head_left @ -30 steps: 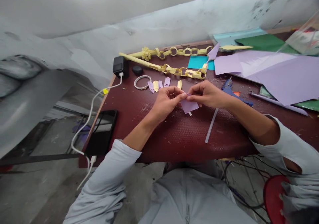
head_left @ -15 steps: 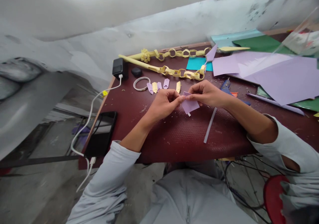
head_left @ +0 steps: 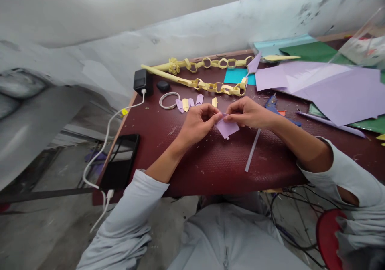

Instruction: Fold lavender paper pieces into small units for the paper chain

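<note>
While the left hand [head_left: 197,125] and the right hand [head_left: 251,113] pinch its far edge, each with thumb against fingers, a small piece of lilac paper [head_left: 228,129] is held close in front of the wearer, over the middle of the bench [head_left: 207,162]; whether it touches the surface cannot be told. It is probably very light, thin enough to bend and crease under slight pressure, and likely to tear if pulled hard, though its dry, matte face should not be slippery. The edges look like the best place to hold it, with soft fingertip pressure on both sides of the far edge, so that the face is not crumpled. In looks it is plain, pale purple and roughly four-sided, with fairly straight edges and one corner pointing near, towards the wearer. A tiny pale tab shows at that near corner; whether it belongs to the sheet is unclear. The fingers hide part of the far edge. A narrow translucent strip [head_left: 253,150] lies apart on the right, and small folded pieces [head_left: 185,104] lie to the far left.
</note>
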Demonstrator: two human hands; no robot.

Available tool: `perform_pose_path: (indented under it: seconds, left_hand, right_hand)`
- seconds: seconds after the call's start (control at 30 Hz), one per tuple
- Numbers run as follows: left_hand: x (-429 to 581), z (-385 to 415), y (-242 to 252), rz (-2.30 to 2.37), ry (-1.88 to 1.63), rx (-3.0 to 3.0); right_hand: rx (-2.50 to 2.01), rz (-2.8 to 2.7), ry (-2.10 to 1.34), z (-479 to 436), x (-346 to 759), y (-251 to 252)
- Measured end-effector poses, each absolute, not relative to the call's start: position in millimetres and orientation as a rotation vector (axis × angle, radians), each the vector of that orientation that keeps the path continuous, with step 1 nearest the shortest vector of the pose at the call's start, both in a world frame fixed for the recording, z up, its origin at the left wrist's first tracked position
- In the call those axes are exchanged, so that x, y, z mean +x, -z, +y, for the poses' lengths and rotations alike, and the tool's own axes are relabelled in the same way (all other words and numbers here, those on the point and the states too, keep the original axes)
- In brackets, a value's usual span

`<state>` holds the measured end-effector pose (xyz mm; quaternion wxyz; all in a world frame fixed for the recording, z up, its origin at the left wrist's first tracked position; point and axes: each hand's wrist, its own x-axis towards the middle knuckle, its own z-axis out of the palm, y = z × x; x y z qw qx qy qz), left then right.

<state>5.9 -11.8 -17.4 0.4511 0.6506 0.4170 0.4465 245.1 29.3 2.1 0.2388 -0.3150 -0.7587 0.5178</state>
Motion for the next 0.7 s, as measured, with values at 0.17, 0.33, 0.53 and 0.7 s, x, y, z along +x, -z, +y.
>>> perform_pose_path:
  seconds: [0.17,0.33,0.53,0.7]
  left_hand:
    - [7.5,-12.4,17.0,1.024,-1.090,1.583]
    - [6.3,-9.8,17.7,1.024,-1.085,1.532]
    - [-4.5,-4.6,15.5,1.134,-1.206,1.485]
    - [2.5,-8.0,14.6,1.043,-1.191,1.529]
  right_hand:
    - [-0.839,-2.105,-1.356,29.3,244.3,-0.9]
    - [-0.843,-2.131,-1.276,33.8,248.7,0.5]
    - [-0.938,-2.107,-1.133,44.3,262.2,-2.3]
    - [-0.828,-2.030,-1.249,36.5,247.7,4.0]
